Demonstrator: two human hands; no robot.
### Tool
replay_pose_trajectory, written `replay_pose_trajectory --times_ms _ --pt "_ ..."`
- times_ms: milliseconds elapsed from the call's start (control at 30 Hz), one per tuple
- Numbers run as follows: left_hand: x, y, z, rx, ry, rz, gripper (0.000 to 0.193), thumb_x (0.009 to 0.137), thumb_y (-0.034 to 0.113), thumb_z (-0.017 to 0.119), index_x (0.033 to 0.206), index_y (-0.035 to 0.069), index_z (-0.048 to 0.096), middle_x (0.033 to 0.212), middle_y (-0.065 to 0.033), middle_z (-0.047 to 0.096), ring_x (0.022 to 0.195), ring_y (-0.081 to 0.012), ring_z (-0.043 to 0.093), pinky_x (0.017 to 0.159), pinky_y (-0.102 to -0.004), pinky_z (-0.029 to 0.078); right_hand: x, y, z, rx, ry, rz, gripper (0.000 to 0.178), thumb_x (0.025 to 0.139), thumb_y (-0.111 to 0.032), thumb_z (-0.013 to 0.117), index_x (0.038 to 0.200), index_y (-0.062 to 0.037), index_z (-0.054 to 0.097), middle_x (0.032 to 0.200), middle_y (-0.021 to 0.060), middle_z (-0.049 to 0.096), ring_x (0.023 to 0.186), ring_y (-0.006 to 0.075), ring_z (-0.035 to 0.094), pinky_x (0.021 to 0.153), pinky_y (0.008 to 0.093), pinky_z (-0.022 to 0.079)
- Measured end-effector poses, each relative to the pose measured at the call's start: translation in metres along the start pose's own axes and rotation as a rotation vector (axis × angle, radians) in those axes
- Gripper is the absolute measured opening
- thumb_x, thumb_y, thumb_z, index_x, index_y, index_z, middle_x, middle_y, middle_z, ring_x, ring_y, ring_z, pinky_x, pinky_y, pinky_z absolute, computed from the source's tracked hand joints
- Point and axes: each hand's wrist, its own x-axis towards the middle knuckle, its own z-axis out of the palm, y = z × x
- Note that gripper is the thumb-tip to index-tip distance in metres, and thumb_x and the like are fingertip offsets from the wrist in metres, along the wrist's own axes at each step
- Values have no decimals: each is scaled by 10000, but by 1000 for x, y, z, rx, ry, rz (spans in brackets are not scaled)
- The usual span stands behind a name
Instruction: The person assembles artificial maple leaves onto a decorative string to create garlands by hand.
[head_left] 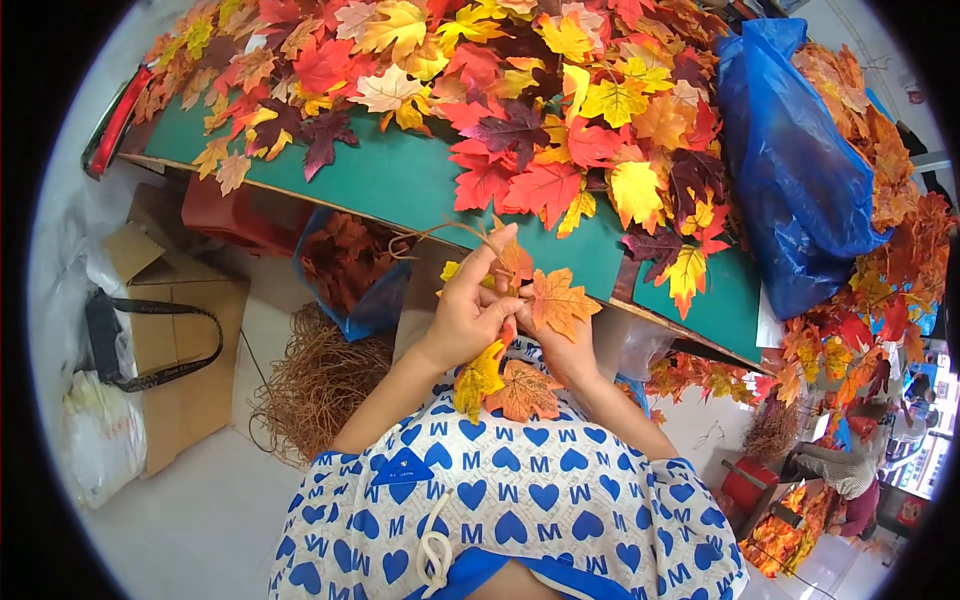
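Note:
My left hand (462, 322) is closed, thumb and fingers pinching a thin brown vine (425, 234) whose loose end curls out to the left. Against its fingertips, my right hand (570, 356) is also closed on artificial maple leaves by their stems. An orange leaf (562, 302) covers part of the right fingers. Below the hands hang a yellow leaf (480, 382) and a speckled orange-brown leaf (527, 391). Another orange leaf (514, 262) shows behind the left fingers. The exact joint between stems and vine is hidden by my fingers.
A heap of artificial leaves (600, 100) covers the green tabletop (390, 190). On its right lies a blue plastic bag (795, 170). Tangled brown vines (315, 385) and a cardboard box (185, 370) stand on the floor at left. Another person (855, 475) bends at far right.

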Motion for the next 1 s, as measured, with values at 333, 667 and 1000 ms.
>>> replay_pose_trajectory --times_ms 333,667,1000 --pt "-12 -15 6 671 23 333 348 731 -44 591 1067 30 534 1021 -184 533 788 -350 592 666 -347 513 6 -78 36 -1353 132 -870 187 788 -87 675 942 8 628 951 139 609 825 262 611 684 337 504" --pt "-15 -15 -8 27 130 -102 199 956 154 506 1041 -14 572 906 -19 602 774 -86 559 711 -200 465 13 -32 16 -922 -5 -727 228 769 0 660 995 -22 646 977 105 582 840 232 597 689 298 503" --pt "-10 -30 -1 132 298 48 117 882 5 577 967 -52 634 973 -88 606 909 -149 573 821 -264 459 16 -13 0 -1425 -132 -1121 405 706 -115 572 1054 90 555 989 166 537 814 257 590 665 317 516"
